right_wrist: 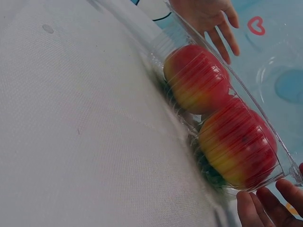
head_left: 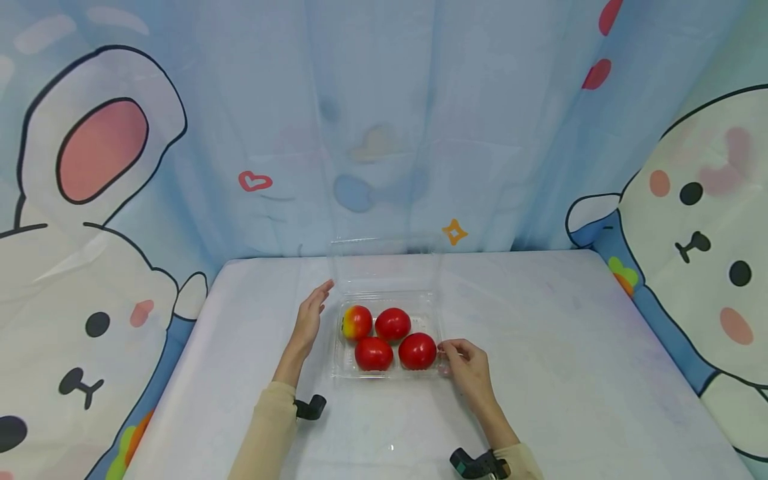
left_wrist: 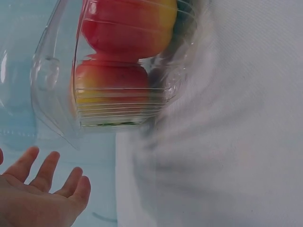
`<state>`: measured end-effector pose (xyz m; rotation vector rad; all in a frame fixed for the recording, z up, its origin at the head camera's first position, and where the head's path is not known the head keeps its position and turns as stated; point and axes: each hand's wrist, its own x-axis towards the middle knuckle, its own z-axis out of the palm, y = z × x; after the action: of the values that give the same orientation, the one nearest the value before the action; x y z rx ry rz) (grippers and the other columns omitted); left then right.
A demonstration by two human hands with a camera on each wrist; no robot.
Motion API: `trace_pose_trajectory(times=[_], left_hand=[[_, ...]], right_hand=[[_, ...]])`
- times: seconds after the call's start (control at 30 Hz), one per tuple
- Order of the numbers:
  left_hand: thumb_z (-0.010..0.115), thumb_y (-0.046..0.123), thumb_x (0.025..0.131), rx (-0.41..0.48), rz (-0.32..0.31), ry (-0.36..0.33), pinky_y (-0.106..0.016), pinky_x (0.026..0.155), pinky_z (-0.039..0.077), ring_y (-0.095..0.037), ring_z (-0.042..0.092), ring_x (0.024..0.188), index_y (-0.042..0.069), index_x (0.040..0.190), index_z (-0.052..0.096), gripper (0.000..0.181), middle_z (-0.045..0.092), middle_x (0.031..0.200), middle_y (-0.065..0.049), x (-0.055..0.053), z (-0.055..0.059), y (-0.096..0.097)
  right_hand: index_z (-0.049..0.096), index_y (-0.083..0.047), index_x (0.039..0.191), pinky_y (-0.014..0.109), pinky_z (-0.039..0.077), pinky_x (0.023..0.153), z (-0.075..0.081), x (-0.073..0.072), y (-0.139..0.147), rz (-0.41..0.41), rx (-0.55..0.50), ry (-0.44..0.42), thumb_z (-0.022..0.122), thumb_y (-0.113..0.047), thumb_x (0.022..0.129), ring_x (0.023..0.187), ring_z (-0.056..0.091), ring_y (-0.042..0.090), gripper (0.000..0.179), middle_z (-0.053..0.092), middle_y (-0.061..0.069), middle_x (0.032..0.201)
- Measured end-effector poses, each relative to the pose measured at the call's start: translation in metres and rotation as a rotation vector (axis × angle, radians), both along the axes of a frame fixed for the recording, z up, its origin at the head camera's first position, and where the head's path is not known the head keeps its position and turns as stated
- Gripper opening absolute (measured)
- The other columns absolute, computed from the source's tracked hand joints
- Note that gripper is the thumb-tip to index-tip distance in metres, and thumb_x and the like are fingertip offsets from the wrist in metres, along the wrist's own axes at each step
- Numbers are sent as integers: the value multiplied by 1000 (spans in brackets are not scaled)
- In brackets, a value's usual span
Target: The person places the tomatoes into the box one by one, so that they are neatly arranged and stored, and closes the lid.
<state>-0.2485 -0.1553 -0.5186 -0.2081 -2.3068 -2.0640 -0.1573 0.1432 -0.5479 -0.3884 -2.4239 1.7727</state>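
A clear plastic clamshell box (head_left: pixel 347 369) stands on the table with its transparent lid (head_left: pixel 384 273) raised at the back. Several apples, red with yellow patches, sit inside it; the front right apple (head_left: pixel 418 351) is nearest to my right hand (head_left: pixel 467 368). That hand pinches the box's right rim near the front corner, fingers bent, as the right wrist view also shows at the box's end. To the left of the box, my left hand (head_left: pixel 309 319) is held up with straight, spread fingers beside the lid. In the left wrist view its fingers (left_wrist: pixel 45 172) are apart from the plastic.
A white cloth covers the table (head_left: pixel 576 373). Behind it hangs a light blue curtain (head_left: pixel 480 133) printed with cartoon animals, close to the raised lid. Each wrist wears a small black camera, the left camera (head_left: pixel 311 407) and the right camera (head_left: pixel 477 465).
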Motion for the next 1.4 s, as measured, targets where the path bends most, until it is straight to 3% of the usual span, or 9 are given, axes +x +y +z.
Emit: trace_pose_trajectory(times=[0.2, 0.47, 0.53, 0.77, 0.83, 1.4], left_hand=[[28, 26, 108, -23, 18, -17, -53, 117, 25, -39, 34, 141, -1, 145, 46, 49, 41, 152, -17, 3, -6, -2], [27, 22, 109, -11, 3, -28, -53, 117, 23, -42, 30, 142, -4, 144, 45, 47, 38, 153, -20, 6, -4, -3], [26, 19, 109, -17, -5, -34, -53, 117, 23, -43, 30, 142, -5, 144, 44, 47, 37, 154, -21, 7, -1, -3], [26, 12, 107, -58, -16, -35, -56, 115, 26, -46, 32, 139, -11, 141, 43, 45, 38, 151, -27, 27, 30, 1], [26, 12, 107, -53, -14, -37, -56, 115, 25, -47, 31, 139, -12, 141, 44, 45, 38, 151, -28, 29, 31, 2], [28, 10, 107, -19, 13, -23, -57, 115, 26, -46, 34, 138, -16, 136, 46, 43, 41, 146, -32, 31, 26, 1]], right_hand=[[68, 3, 106, 16, 54, 66, 0, 0, -1, 7, -13, -8, 55, -18, 100, 93, 66, 25, 25, 69, 18, 105], [68, 4, 106, 19, 56, 67, 1, 0, 0, 13, -56, -6, 54, -18, 101, 93, 66, 27, 26, 69, 19, 105], [68, 4, 106, 19, 57, 67, 0, 0, 0, 13, -61, -7, 54, -18, 101, 93, 66, 27, 26, 69, 19, 105], [68, 4, 106, 20, 57, 66, -1, 0, 0, 14, -62, -16, 53, -18, 101, 94, 66, 25, 27, 69, 19, 106], [68, 4, 106, 21, 58, 67, -1, 0, 0, 14, -64, -13, 53, -18, 101, 95, 66, 26, 27, 69, 19, 107], [67, 4, 109, 25, 59, 70, 0, 2, 1, 24, -70, -16, 50, -22, 103, 100, 66, 29, 32, 68, 20, 110]])
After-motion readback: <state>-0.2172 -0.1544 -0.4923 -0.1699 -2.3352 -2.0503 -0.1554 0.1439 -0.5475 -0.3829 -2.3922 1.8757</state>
